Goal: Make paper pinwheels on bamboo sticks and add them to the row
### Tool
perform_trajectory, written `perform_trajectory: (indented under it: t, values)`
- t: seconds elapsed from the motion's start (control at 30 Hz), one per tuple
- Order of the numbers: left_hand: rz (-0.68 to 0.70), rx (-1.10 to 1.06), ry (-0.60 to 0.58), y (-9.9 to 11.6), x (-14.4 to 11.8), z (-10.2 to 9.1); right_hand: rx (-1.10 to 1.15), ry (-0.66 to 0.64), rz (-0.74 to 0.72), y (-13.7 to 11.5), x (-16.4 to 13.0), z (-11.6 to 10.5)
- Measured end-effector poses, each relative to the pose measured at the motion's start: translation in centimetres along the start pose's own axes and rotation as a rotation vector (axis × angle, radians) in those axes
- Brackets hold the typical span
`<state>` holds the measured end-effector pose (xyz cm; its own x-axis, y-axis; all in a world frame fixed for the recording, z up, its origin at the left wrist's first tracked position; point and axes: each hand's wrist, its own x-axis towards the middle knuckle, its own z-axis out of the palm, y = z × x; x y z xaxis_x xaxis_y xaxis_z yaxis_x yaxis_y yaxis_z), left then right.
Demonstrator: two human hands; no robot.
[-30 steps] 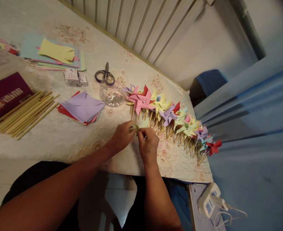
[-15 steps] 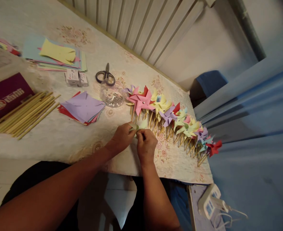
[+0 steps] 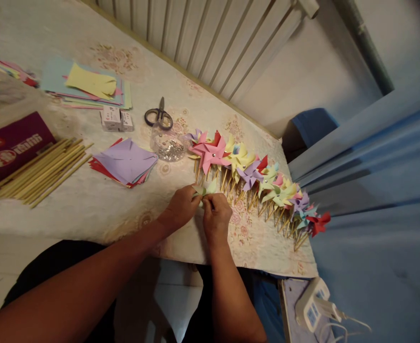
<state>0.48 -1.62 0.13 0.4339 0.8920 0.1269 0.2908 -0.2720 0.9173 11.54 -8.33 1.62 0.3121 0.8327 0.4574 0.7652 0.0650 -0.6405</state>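
Note:
A pale green paper pinwheel (image 3: 207, 188) is pinched between my two hands above the near part of the table. My left hand (image 3: 181, 206) closes on its left side, fingers pressed together. My right hand (image 3: 217, 209) curls into a pinch at its lower edge; what lies between those fingertips is hidden. Just beyond, finished pinwheels on sticks, led by a pink pinwheel (image 3: 210, 152), stand in a long row to the right. A clear dish of metal pins (image 3: 172, 148) sits beyond my left hand, beside a stack of slit paper squares (image 3: 127, 161).
Black-handled scissors (image 3: 158, 116) lie behind the dish. Small white boxes (image 3: 116, 119), stacked coloured paper (image 3: 54, 76), a bundle of wooden sticks (image 3: 48, 171) and a purple package (image 3: 20, 143) are at left. A power strip (image 3: 312, 305) is at lower right, near a blue curtain (image 3: 374, 247).
The view has shifted slightly. Both hands stay together at the pale green pinwheel, whose blades now stand a little more upright between the fingers.

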Motion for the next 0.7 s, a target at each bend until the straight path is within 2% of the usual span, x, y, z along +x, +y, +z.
perform_trajectory:
  t: [0.07,0.2,0.27,0.4,0.47,0.6,0.63,0.7]
  values:
    - [-0.005,0.006,0.004,-0.03,0.06,0.02,0.045,-0.002,0.043,0.26,0.05,0.12]
    - [-0.017,0.008,0.010,-0.06,0.09,0.14,0.188,-0.033,0.263,0.79,0.15,0.43]
    - [-0.018,0.014,0.005,-0.08,0.08,0.18,0.158,-0.024,0.228,0.72,0.14,0.41]
    - [-0.006,0.020,0.009,-0.17,0.05,0.15,0.041,-0.001,0.032,0.35,0.07,0.23]
    - [-0.001,0.024,0.013,-0.21,0.06,0.11,0.070,-0.004,0.067,0.46,0.07,0.31]
    - [0.001,0.038,0.027,-0.21,0.10,0.10,0.192,-0.028,0.276,0.93,0.04,0.67]
    - [-0.002,0.043,0.028,-0.19,0.10,0.10,0.183,-0.025,0.273,0.94,0.02,0.69]
    - [-0.009,0.050,0.021,-0.13,0.10,0.09,0.108,-0.010,0.174,0.77,-0.03,0.61]
